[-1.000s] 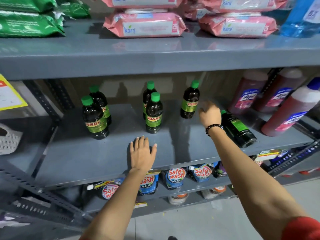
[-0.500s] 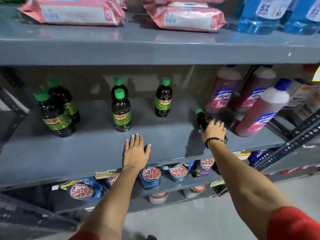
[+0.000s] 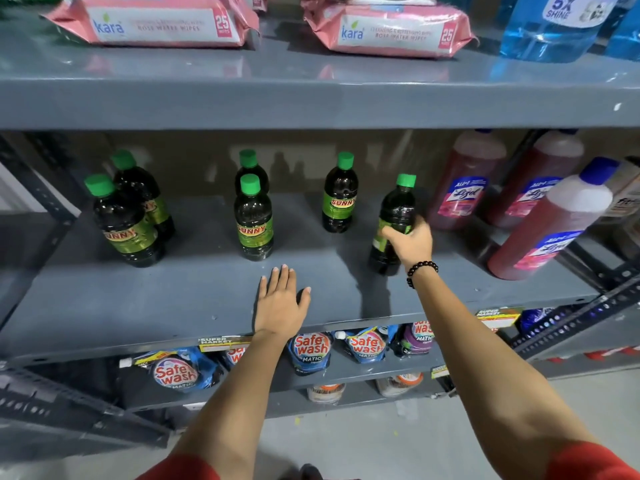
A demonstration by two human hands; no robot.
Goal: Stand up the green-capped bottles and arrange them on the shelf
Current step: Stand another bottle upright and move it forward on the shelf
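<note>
Several dark bottles with green caps and green "SUNNY" labels stand upright on the grey middle shelf (image 3: 194, 299): a pair at the left (image 3: 124, 223), a pair in the middle (image 3: 254, 221), and a single one (image 3: 340, 195) further back. My right hand (image 3: 408, 242) grips another green-capped bottle (image 3: 396, 209) around its lower body; it stands nearly upright, leaning slightly, its base on the shelf. My left hand (image 3: 280, 303) lies flat on the shelf near the front edge, fingers spread, holding nothing.
Pink-red cleaner bottles (image 3: 464, 181) stand and lean (image 3: 554, 223) at the shelf's right end. The shelf above holds pink wipes packs (image 3: 166, 22) and blue liquid bottles (image 3: 550, 26). Detergent pouches (image 3: 311, 348) fill the shelf below. Perforated metal uprights (image 3: 581, 323) frame the sides.
My right hand took hold of the bottle that lay on its side at the right and tipped it up to near upright. The left hand stayed flat on the shelf.
</note>
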